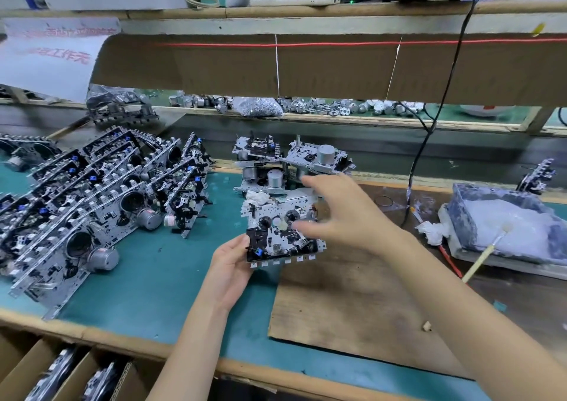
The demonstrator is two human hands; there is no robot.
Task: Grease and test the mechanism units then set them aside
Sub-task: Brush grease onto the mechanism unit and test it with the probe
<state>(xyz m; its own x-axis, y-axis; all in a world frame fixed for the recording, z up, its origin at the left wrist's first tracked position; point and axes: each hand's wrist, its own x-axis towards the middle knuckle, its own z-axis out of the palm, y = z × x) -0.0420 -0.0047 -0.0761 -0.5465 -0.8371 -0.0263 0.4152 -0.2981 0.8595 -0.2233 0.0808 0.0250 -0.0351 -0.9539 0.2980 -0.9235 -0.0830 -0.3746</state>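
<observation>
To the left, rows of units [92, 204] lean on the table [153, 278]. Beside them the left hand [230, 265] has its grip pinching the lower left corner of the mechanism unit [282, 238], held tilted just above the table's middle. The right hand [343, 213] hovers over the unit's face, grip spread, blurred and holding nothing, and I can't tell whether a fingertip touches. To test it well I'd keep that corner steady and work the moving parts lightly, leaving the brush [481, 256] in the grease tray [460, 198] at the right.

We hold a silver-and-black stamped-metal mechanism unit [283, 235] tilted face-up over our worktop [153, 278], similar motor-topped units [291, 164] stacked just behind it, further units [101, 192] leaning in rows at left
</observation>
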